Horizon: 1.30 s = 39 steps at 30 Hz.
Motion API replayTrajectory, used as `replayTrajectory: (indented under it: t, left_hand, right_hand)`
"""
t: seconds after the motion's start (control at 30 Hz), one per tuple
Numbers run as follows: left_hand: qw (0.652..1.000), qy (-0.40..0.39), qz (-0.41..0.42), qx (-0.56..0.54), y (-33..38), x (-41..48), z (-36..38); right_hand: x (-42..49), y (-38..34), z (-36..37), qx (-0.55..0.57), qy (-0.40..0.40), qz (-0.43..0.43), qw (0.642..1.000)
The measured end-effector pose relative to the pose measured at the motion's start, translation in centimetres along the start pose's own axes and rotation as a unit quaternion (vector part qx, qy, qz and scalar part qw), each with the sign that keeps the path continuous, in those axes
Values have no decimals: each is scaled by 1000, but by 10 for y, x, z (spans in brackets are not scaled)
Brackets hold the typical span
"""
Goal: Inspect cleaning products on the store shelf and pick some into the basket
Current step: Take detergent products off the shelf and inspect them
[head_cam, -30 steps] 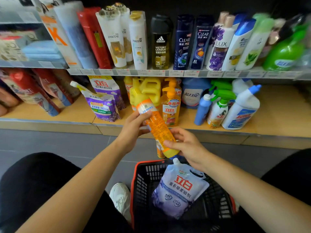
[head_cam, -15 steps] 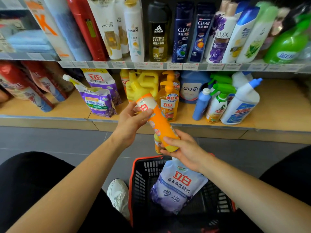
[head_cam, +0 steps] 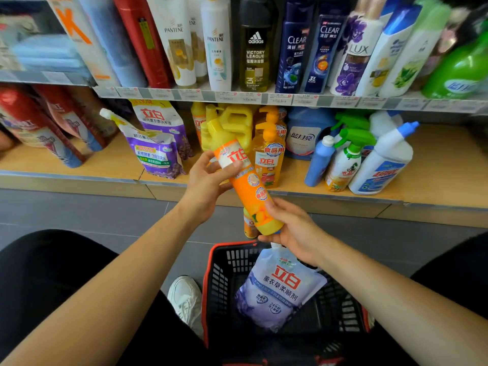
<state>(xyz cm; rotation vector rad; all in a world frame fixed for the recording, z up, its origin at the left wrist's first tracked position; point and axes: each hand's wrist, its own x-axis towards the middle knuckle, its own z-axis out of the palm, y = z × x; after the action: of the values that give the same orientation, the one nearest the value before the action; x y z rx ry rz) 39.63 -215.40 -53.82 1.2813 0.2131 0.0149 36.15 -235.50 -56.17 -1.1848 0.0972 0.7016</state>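
I hold an orange dish-soap bottle (head_cam: 247,182) with a yellow cap, tilted, in front of the lower shelf. My left hand (head_cam: 204,183) grips its upper part near the label. My right hand (head_cam: 290,228) cups its bottom end. Below stands a black basket with a red rim (head_cam: 208,273) on the floor. A white and purple refill pouch (head_cam: 278,289) leans inside it. A second small orange bottle (head_cam: 249,225) shows partly behind the held bottle's base.
The lower wooden shelf (head_cam: 435,165) carries purple pouches (head_cam: 155,151), yellow jugs (head_cam: 237,125), an orange pump bottle (head_cam: 269,154), a blue jug and spray bottles (head_cam: 346,159). Shampoo bottles (head_cam: 253,46) fill the upper shelf. My white shoe (head_cam: 186,299) rests left of the basket.
The bottle has turned in my hands, so its front label now faces me. The view has tilted down a little, and the shelves sit higher in the frame.
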Motion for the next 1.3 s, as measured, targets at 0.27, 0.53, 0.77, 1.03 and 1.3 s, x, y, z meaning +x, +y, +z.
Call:
replayTrajectory:
  t: [0.27,0.53,0.77,1.03,1.3]
  left_hand:
    - [1000,-22,-5,3,4,2,-4]
    - [991,-85,66,78,1,-16,7]
    - [969,-147,123,154,-2,-32,22]
    - [922,-125,248,269,22,-36,17]
    - [889,-48,302,341,20,-38,9]
  right_hand:
    - [3,4,-11,-30,-1,-3,1000]
    - [11,-5,-12,-229,24,-119,966]
    - [12,-19,-20,-259,7,-255,932]
    - [10,-9,-30,-328,68,-293,895]
    - [4,-13,-21,-532,204,-409,713]
